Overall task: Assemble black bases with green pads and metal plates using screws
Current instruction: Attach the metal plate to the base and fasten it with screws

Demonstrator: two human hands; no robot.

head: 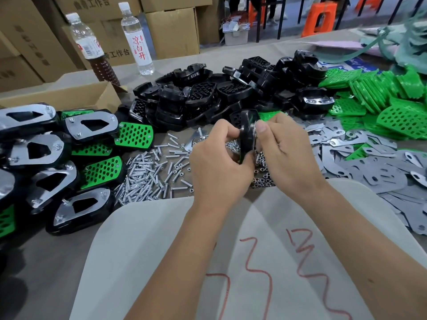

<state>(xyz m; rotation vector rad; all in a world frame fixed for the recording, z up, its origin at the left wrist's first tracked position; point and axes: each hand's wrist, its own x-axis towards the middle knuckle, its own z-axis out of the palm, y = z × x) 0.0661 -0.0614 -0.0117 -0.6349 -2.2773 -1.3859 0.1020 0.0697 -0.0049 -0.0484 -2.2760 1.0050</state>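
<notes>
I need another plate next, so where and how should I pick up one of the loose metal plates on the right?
Judging by the pile, take a metal plate by an edge that overlaps its neighbours, coming from above with the right hand. The plates lie flat and thin, so a raised edge probably gives fingertips something to pinch.

My worktop point(46, 262) was grey and crowded. On my left lay finished assemblies point(69, 162), some with the metal plate up, some showing the green pad. In the middle, loose screws point(147, 176) were heaped beside a smaller scatter of nuts point(263, 179). Behind them sat a pile of black bases point(221, 95). To my right lay green pads point(379, 100) and flat metal plates point(369, 167). At the far left stood two bottles point(111, 40) and an open cardboard box point(69, 98).
</notes>
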